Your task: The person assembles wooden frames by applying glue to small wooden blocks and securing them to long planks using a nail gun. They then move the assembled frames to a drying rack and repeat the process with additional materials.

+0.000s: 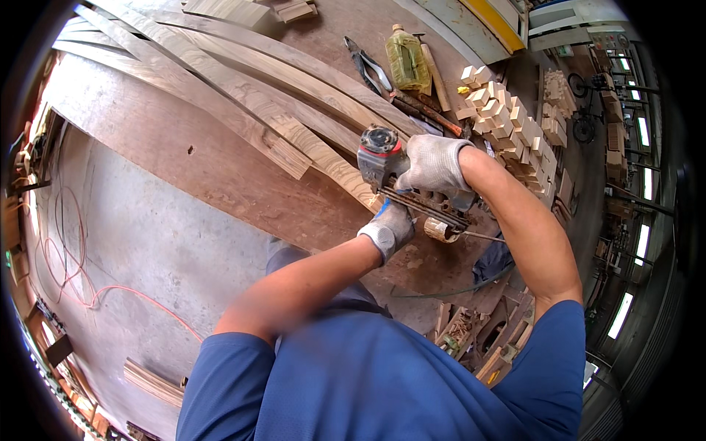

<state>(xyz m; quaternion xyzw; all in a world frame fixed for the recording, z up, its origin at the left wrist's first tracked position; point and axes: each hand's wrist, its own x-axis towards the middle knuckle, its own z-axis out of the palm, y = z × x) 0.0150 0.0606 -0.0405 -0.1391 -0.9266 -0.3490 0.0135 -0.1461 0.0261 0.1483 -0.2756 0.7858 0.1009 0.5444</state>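
Observation:
In front of me my right hand (434,165), in a pale work glove, is wrapped round the handle of a grey nail gun (376,165) with a red ring near its round cap. The gun's long, dark magazine (426,204) slants down to the right. My left hand (390,229), also gloved, is closed just below the magazine, close to the end of a wooden board (349,180). A bit of blue shows at its fingers; what they hold is hidden behind the tool. A pale, round roll-like piece (440,229) lies right of my left hand.
Long wooden boards (220,81) fan across the brown worktable (147,110). Beyond lie pliers (365,65), a hammer (426,112) and a bottle of yellowish liquid (408,59). Stacked wood blocks (511,128) stand at right. An orange hose (140,288) crosses the floor at left.

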